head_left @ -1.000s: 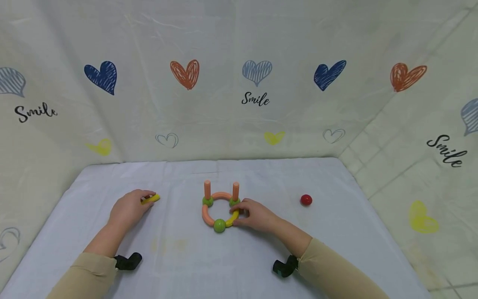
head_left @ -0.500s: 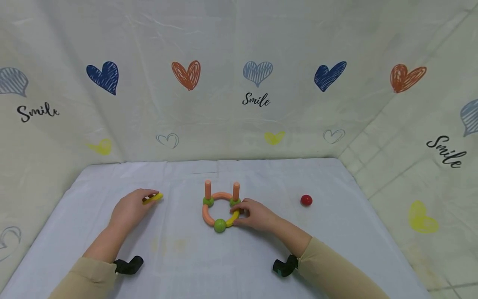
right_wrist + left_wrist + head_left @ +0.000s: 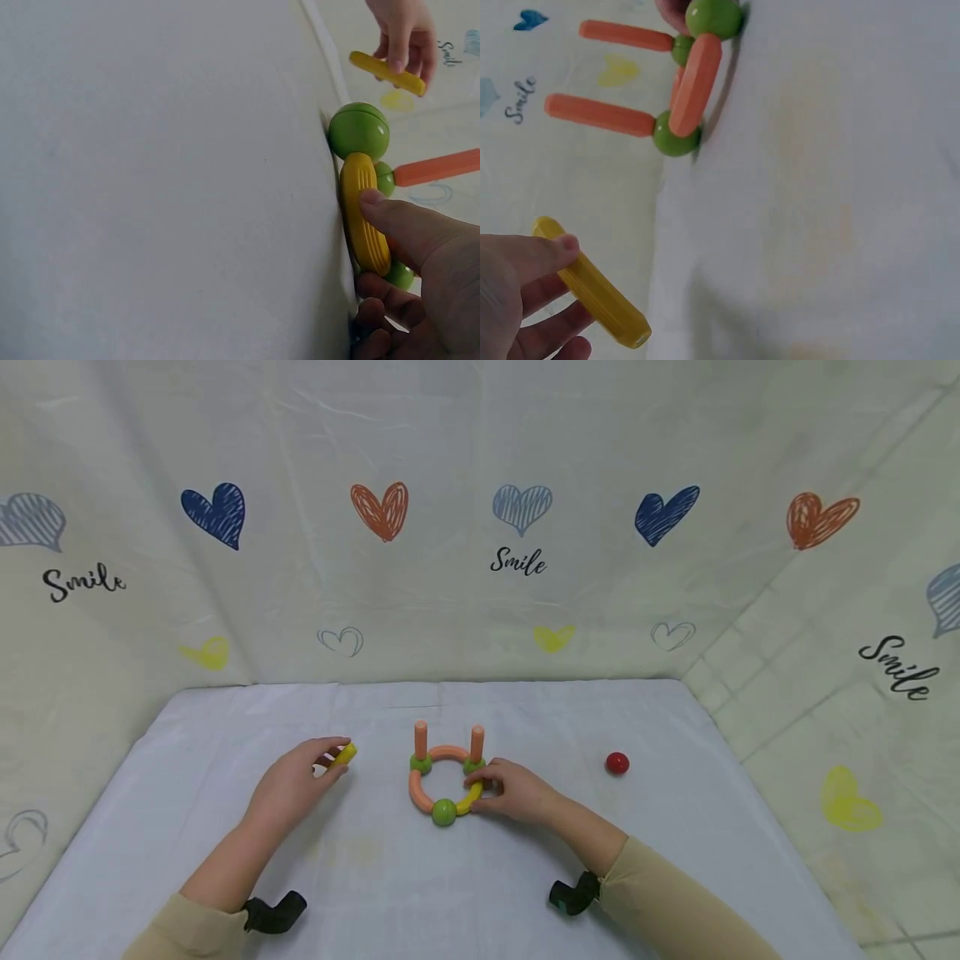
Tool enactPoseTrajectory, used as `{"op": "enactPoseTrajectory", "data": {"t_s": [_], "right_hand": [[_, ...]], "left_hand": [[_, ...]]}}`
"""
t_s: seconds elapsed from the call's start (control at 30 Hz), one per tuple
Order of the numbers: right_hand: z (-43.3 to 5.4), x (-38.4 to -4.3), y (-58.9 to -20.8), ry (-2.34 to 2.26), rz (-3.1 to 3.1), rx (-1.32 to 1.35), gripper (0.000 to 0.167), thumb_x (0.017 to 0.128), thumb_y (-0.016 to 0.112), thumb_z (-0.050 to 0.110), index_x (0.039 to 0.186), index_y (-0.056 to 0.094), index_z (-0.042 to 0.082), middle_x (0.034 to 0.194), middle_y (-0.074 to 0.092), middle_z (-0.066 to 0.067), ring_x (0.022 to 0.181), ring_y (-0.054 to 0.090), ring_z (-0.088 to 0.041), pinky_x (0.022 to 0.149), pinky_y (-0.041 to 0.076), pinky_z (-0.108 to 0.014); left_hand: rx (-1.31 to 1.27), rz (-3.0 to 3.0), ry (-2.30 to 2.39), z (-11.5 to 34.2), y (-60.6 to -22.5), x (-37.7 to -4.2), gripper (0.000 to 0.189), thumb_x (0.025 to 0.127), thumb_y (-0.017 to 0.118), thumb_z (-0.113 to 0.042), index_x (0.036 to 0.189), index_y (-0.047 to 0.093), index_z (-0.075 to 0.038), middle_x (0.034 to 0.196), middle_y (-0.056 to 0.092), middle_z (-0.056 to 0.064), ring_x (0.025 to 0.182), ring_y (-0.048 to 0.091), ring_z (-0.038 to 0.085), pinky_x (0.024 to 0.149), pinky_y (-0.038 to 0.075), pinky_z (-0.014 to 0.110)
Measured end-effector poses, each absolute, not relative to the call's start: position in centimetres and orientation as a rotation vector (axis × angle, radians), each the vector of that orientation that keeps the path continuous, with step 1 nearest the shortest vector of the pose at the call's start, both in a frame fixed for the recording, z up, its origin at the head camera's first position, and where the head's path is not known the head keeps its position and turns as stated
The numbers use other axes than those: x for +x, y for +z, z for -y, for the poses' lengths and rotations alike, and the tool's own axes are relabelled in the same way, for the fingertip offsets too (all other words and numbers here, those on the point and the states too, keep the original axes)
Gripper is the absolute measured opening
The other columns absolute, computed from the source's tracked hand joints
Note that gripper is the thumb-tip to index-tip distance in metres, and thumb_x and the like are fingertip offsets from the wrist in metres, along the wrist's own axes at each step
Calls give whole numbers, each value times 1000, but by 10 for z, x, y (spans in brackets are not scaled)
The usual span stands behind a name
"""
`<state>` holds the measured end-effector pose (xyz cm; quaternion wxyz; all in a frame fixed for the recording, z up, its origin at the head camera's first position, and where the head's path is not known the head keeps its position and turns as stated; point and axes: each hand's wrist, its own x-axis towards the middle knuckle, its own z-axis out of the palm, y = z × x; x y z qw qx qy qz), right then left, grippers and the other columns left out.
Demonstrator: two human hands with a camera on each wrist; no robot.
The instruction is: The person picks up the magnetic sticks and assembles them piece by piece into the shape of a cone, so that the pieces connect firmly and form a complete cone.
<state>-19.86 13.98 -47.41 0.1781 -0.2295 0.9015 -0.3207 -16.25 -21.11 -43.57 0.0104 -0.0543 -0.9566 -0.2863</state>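
My left hand (image 3: 296, 779) pinches a yellow rod (image 3: 600, 289) between thumb and fingers, raised above the table to the left of a ring of toy pieces. The ring lies flat: green balls (image 3: 444, 812) join curved orange rods (image 3: 420, 792) and one curved yellow rod (image 3: 364, 214). Two straight orange rods (image 3: 421, 741) stand upright from the two far green balls. At the ring's right side, my right hand (image 3: 521, 791) grips the curved yellow rod, thumb on its ridged face. Its fingers partly cover the far right ball in the head view.
A red ball (image 3: 617, 763) sits on the white-covered table (image 3: 555, 718) to the right of the ring. A cloth backdrop (image 3: 450, 593) printed with hearts hangs behind the table. Black wrist-worn devices (image 3: 276, 912) show below both hands.
My left hand has lifted and moved right toward the ring with the yellow rod, which has turned in its fingers. The right hand keeps its hold on the ring.
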Motion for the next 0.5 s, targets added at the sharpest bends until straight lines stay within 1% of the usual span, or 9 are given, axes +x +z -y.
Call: {"op": "enactPoseTrajectory", "data": {"t_s": [0.17,0.33,0.5], "right_hand": [[-141,-199,-475,-909,-2549,-648,33,86,78,34,117,72,24,99,56,7,87,51,-13,75,44,-29],[-141,-199,-475,-913,-2556,-664,31,87,78,33,116,72,24,97,56,6,87,51,-13,75,44,-28],[-141,-199,-477,-925,-2555,-690,31,87,78,32,115,72,22,97,56,5,88,51,-14,75,44,-29]], "left_hand": [[-191,2949,-970,189,-431,-154,42,92,72,-19,133,61,-16,121,66,4,107,62,26,88,51,45],[-176,2934,-1053,165,-426,-146,41,92,72,-22,131,61,-19,117,66,0,104,64,27,86,52,45],[-156,2902,-1162,141,-423,-141,40,92,73,-25,129,60,-23,116,66,-2,105,65,25,87,52,43]]}}
